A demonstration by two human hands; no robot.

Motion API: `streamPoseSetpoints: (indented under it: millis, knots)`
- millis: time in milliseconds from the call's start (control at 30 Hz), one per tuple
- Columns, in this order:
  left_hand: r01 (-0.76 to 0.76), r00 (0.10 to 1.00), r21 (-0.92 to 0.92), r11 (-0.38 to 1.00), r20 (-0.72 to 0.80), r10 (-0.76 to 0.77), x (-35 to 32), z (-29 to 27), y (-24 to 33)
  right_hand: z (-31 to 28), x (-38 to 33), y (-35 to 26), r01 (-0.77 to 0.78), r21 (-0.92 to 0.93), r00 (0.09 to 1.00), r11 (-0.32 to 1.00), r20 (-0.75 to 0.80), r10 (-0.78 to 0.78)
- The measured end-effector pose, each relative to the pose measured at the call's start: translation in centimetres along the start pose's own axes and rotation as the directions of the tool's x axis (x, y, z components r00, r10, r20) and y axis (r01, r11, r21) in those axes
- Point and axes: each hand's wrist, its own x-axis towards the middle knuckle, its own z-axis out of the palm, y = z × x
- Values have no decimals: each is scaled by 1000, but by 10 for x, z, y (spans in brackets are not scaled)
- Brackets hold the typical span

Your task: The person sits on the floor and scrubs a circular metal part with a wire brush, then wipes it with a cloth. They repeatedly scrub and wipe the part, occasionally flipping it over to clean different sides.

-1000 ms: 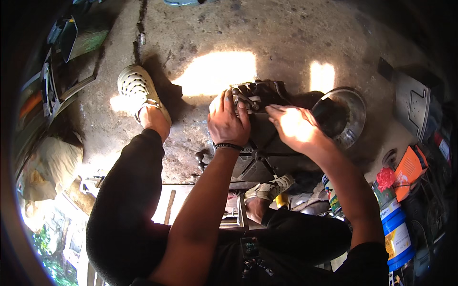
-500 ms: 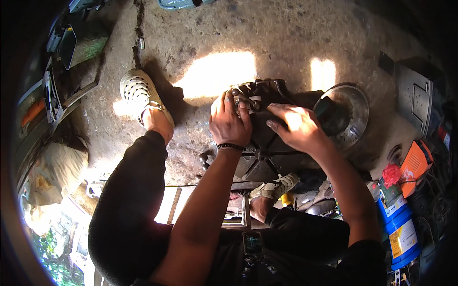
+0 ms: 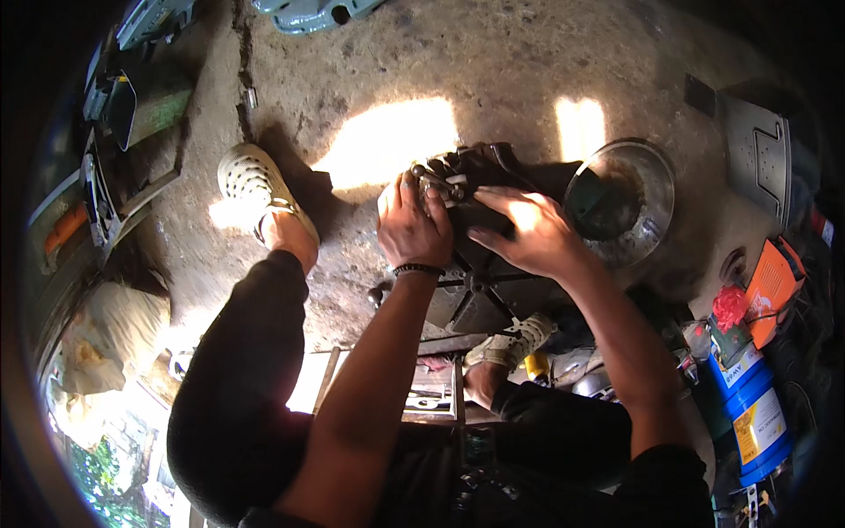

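Note:
A dark, greasy metal casting (image 3: 476, 283) with ribs radiating from a hub sits on the floor between my feet. At its far edge is a cluster of small metal rods and fittings (image 3: 446, 182). My left hand (image 3: 412, 227), with a beaded bracelet at the wrist, curls its fingers over the left side of this cluster and grips it. Just to the right, my right hand (image 3: 534, 232) lies over the casting, its fingers stretched out and thumb apart. The fingertips rest near the fittings. Part of the casting's upper face is hidden under my hands.
Right of the casting stands a round metal pan (image 3: 662, 207) with dark liquid or residue. Farther right are a grey metal box (image 3: 755, 158), an orange case (image 3: 775, 280) and a blue bucket (image 3: 757, 427). A pale blue-green part (image 3: 317, 13) lies at the far edge.
My right hand has slid slightly left, nearer my left hand. The left hand keeps its place on the fittings. The whole view has shifted a little.

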Motion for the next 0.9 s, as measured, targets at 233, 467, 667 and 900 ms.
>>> streamPoseSetpoints:
  millis: [233,467,667,900]
  knots:
    - [16,1000,-13,1000,12,-16,1,-1,2,-4,-13,-17,-105,-84,994,991,-43,101]
    - [56,995,15,998,82,-57,9,-7,14,-7,-30,17,-48,59,996,997,-70,52]
    - [20,999,16,1000,31,-20,4,-2,6,-5,-25,13,9,111,986,994,-165,9]
    - [82,993,-4,997,90,-81,3,-2,10,7,-10,-1,45,-14,980,999,-191,-47]
